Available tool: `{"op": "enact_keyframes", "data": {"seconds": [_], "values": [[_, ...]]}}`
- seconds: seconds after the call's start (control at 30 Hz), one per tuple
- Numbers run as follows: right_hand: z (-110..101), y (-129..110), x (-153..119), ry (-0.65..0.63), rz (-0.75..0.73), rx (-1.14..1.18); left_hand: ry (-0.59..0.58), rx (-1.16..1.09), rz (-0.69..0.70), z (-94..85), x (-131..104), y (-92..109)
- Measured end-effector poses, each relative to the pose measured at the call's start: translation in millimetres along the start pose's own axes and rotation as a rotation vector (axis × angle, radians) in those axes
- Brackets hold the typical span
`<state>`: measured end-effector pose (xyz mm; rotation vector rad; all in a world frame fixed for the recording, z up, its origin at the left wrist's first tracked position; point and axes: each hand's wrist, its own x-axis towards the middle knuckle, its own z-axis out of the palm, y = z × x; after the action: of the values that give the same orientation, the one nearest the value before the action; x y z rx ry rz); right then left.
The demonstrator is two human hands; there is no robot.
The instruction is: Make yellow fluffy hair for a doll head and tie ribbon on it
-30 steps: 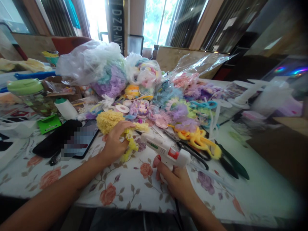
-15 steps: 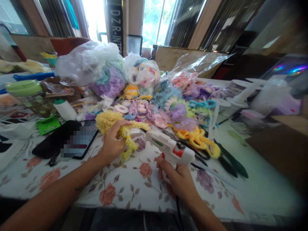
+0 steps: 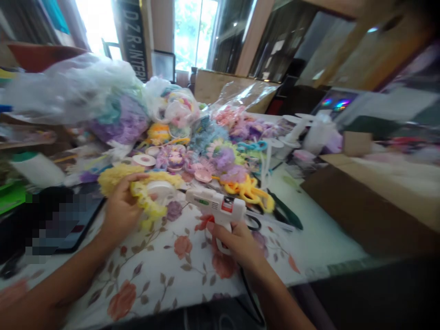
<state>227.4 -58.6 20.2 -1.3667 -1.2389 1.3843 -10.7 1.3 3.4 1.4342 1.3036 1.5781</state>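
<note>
Over the flowered cloth (image 3: 156,256), right hand (image 3: 242,243) wrapped round a white glue gun (image 3: 208,201), left hand (image 3: 123,208), partly hidden, gripping yellow trim (image 3: 154,210). Decent room rightward before the edge of that cardboard box (image 3: 364,211).

Pale capitals reading "DZR-INTER" run down a dark upright sign (image 3: 133,41) — whatever follows at its lower end too unclear to read.
</note>
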Motion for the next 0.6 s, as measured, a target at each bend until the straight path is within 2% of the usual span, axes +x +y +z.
{"op": "enact_keyframes", "data": {"seconds": [0.07,0.17,0.27,0.33,0.37,0.47,0.6], "values": [[-26,1,-5,0.045,-0.022,0.001,0.030,-0.015,-0.074,0.2,1,4],[-83,4,-14,0.264,-0.089,-0.051,0.057,0.009,-0.103,2.0,1,6],[-150,10,-10,0.641,-0.106,-0.217,0.047,0.045,-0.088,4.5,-1,6],[-192,16,2,0.901,-0.024,-0.417,0.015,0.061,-0.083,6.0,-4,5],[-210,20,11,0.983,0.048,-0.568,-0.004,0.073,-0.086,6.7,-5,5],[-243,29,36,1.012,0.134,-0.715,-0.072,0.123,-0.114,8.4,-8,5],[-251,33,55,0.952,0.158,-0.823,-0.102,0.171,-0.096,9.5,-11,7]]}}
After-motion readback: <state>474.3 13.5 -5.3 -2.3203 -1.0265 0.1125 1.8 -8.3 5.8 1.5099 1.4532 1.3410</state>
